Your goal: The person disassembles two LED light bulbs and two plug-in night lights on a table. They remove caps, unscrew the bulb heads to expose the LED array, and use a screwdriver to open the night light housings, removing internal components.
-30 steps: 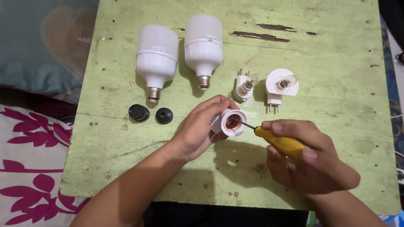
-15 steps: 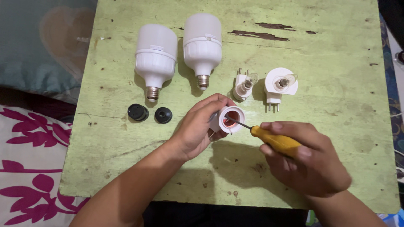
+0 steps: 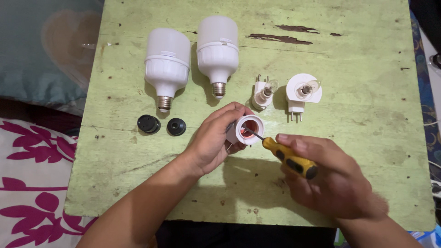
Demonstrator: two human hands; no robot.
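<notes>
My left hand point(image 3: 212, 142) grips a white lamp socket point(image 3: 246, 130) with a copper-coloured inside, its mouth turned to the right. My right hand point(image 3: 333, 177) holds a screwdriver point(image 3: 289, 157) with a yellow and black handle. Its thin metal shaft reaches into the socket's mouth. Both hands hover just above a worn green wooden table point(image 3: 358, 115).
Two big white bulbs point(image 3: 167, 64) point(image 3: 217, 50) lie at the back of the table. To their right lie two small white plug lamps point(image 3: 262, 95) point(image 3: 302, 92). Two round black parts point(image 3: 149, 124) point(image 3: 176, 126) sit left of my left hand. A patterned pink and white cloth point(image 3: 32, 183) lies off the table's left edge.
My right hand has shifted left and turned on the screwdriver, so the handle's black end now shows. The socket and left hand have stayed nearly in place.
</notes>
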